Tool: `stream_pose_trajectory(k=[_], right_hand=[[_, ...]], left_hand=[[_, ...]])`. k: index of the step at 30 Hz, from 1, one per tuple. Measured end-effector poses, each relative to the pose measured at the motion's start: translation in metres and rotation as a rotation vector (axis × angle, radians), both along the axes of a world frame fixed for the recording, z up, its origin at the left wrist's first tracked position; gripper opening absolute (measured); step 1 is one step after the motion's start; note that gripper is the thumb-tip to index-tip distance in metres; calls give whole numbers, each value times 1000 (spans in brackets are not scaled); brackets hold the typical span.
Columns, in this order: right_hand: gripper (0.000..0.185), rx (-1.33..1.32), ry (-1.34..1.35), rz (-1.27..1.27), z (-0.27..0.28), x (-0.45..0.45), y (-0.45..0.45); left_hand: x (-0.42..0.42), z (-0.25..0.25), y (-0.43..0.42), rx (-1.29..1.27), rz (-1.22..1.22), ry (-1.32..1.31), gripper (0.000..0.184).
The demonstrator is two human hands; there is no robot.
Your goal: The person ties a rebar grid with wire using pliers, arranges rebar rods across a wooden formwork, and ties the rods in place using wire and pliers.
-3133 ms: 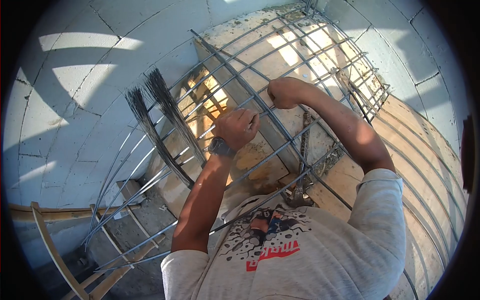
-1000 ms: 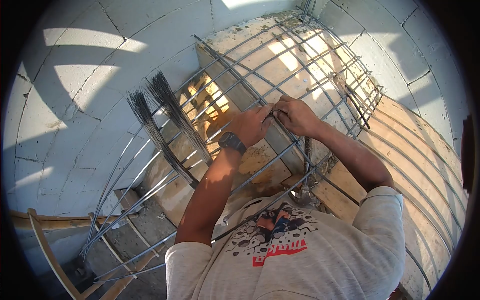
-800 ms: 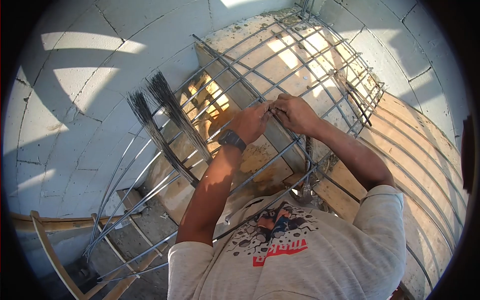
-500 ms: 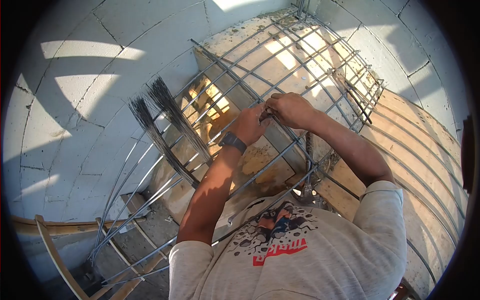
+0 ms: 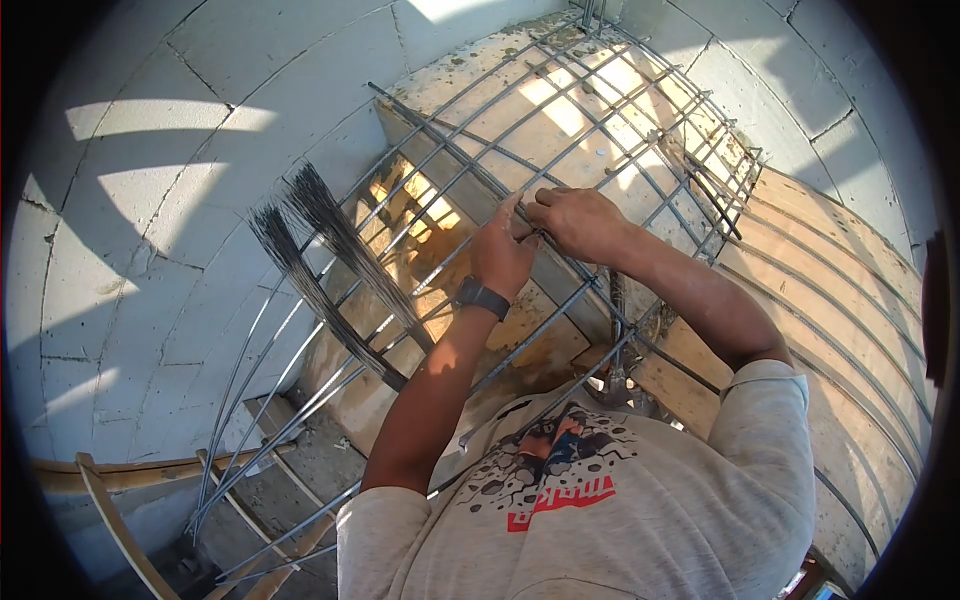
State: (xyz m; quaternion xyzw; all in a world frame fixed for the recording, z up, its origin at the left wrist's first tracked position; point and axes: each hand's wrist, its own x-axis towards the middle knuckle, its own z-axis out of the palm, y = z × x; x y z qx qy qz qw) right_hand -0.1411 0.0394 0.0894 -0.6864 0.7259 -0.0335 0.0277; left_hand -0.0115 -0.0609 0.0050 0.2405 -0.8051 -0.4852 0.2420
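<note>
A grid of steel rebar (image 5: 535, 334) stretches in front of me, and both hands meet at one of its crossings. My left hand (image 5: 503, 250), with a dark watch on the wrist, has its fingers curled in at the bar and its thumb pointing up. Against it, my right hand (image 5: 578, 222) is closed, fingertips pinched together over the same spot. Whatever lies between the fingers is hidden. Left of my left forearm, two bundles of thin dark wire (image 5: 352, 243) rest across the bars, their loose ends fanned out.
Light block walls (image 5: 150, 230) stand at left and back. Wooden boards (image 5: 800, 290) with curved bars over them lie at right. Below the grid is a formwork panel (image 5: 490, 60) and a gap. Long bars (image 5: 262, 440) and wooden strips (image 5: 115, 515) extend at lower left.
My left hand has turned more upright at the crossing, its wrist slightly lower and farther right. The right hand stays at nearly the same spot. The view has shifted a little.
</note>
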Motion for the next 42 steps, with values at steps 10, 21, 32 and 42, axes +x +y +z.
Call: stream_pose_trajectory(k=[10,21,32,42], right_hand=[[14,-176,-182,-36,-17,-2,15],[20,-308,-962,-384,-49,-11,33],[22,-224,-1130,-451,-44,-17,31],[16,-77,-856,-608,-50,-41,51]], left_hand=[[3,-4,-8,93,-109,109,53],[-3,-3,-19,52,-235,48,42],[-9,2,-19,64,-214,104,26],[-11,-5,-10,-217,-109,181,17]])
